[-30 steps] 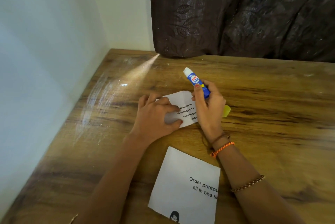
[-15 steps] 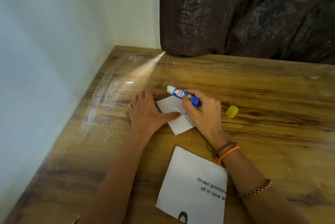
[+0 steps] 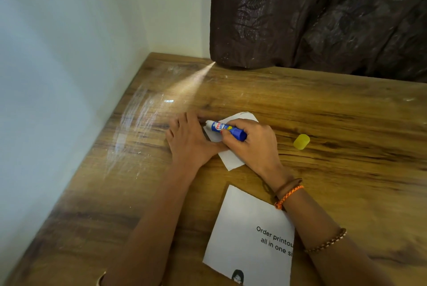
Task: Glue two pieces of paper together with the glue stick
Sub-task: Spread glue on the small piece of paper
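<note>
Wooden table, left hand flat on small paper, right hand gripping glue stick (uncapped)

Left hand lies flat; right hand is curled, gripping.

**What I'm wearing**

My arms are bare, no sleeves in sight. On my right wrist sit a thin brown band and a braided orange thread bracelet; higher up that forearm, a brown beaded bracelet. My nails carry red polish.
</note>
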